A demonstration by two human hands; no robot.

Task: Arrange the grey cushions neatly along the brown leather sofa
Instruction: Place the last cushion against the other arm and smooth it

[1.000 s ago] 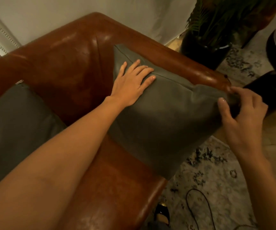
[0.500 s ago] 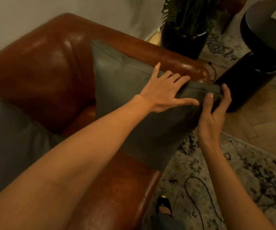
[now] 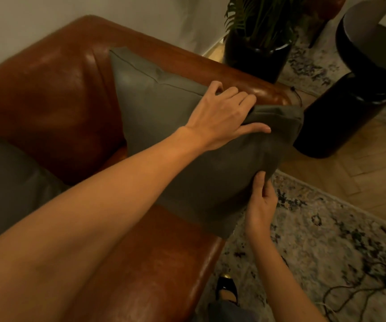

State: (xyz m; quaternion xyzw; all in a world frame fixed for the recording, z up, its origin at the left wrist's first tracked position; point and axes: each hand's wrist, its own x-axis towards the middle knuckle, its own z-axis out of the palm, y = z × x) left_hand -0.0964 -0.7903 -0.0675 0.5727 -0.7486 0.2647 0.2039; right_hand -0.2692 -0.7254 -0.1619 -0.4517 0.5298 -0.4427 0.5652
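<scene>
Step in hand: judged to be the settling of one grey cushion against the arm end of the brown leather sofa; both hands are on it.
Right hand: nearest the camera, at the cushion's lower front edge, which overhangs the seat. Grip closed in a pinch on the fabric there, thumb up on the near face, the fingers hidden behind the edge.
Left hand: further in, laid over the cushion's upper right corner. Grip clasping that corner, fingers curled over the top seam toward the sofa arm, thumb stretched along the front face.
Cushion position: leaning on the sofa arm, tilted, its low corner hanging past the seat front above the rug.
Second cushion: at the left edge of view on the seat, well apart from the first, untouched.
Next move, as a judgement: push the overhanging corner back onto the seat and square the top seam with the arm.
Beyond the sofa: a potted plant stands on the floor just behind the arm.
</scene>
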